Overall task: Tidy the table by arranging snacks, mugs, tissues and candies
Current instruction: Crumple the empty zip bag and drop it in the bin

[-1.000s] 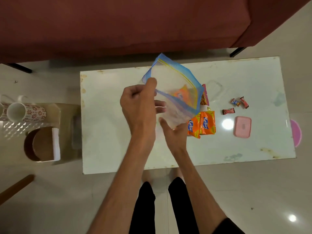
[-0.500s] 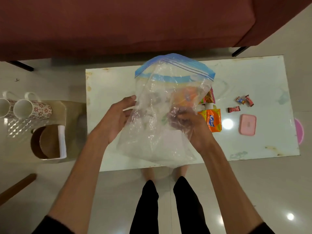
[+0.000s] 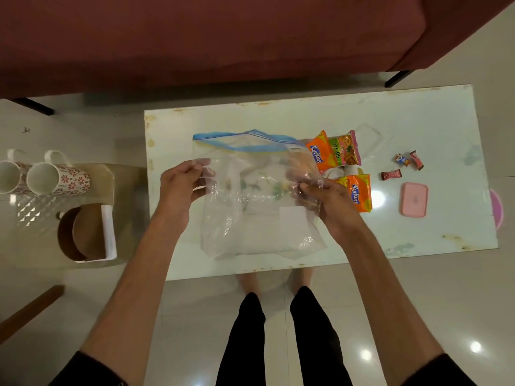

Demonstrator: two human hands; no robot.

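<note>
Both hands pinch the clear zip bag (image 3: 259, 207), left hand (image 3: 178, 188) and right hand (image 3: 331, 201) at opposite sides, its mouth facing far; snack packets (image 3: 334, 149) lie just right, nearer the right hand.

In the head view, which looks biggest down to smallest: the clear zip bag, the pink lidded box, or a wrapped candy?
1. Clear zip bag, though held nearer the camera.
2. Pink lidded box.
3. Wrapped candy.

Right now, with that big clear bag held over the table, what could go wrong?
The clear zip bag with the blue seal, held by the left hand and right hand, could sweep the orange snack packets beside it. The small wrapped candies lie loose and could get knocked off the white table.
</note>
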